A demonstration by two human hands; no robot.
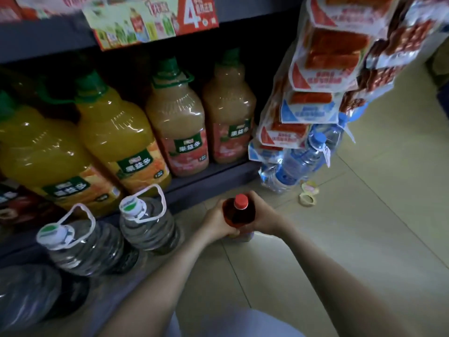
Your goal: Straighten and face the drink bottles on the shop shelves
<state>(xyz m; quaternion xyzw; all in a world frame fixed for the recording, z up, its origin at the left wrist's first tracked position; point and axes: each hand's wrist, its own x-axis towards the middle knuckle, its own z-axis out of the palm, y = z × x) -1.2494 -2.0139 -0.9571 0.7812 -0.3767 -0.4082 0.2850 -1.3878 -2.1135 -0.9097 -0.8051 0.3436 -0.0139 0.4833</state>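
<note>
A red-capped bottle (239,212) of dark reddish drink stands upright on the tiled floor (340,227), just near of the bottom shelf (213,170). The left hand (216,221) and right hand (263,215) grip its sides, fingers clamped round it. Left stand two water jugs (148,222); far behind, juice bottles (177,117) line the shelf.

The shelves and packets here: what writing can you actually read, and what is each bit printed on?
"果益多" on the green label of the orange juice bottle.
"果益多" on the pale juice bottle beside it, and on its neighbour.
"4" in white on the red promo sign; its other print is blurred.
Hanging snack packets: lettering too blurred to read.
Water jug caps: unreadable.
Red-capped bottle held in both hands: no label visible.
</note>
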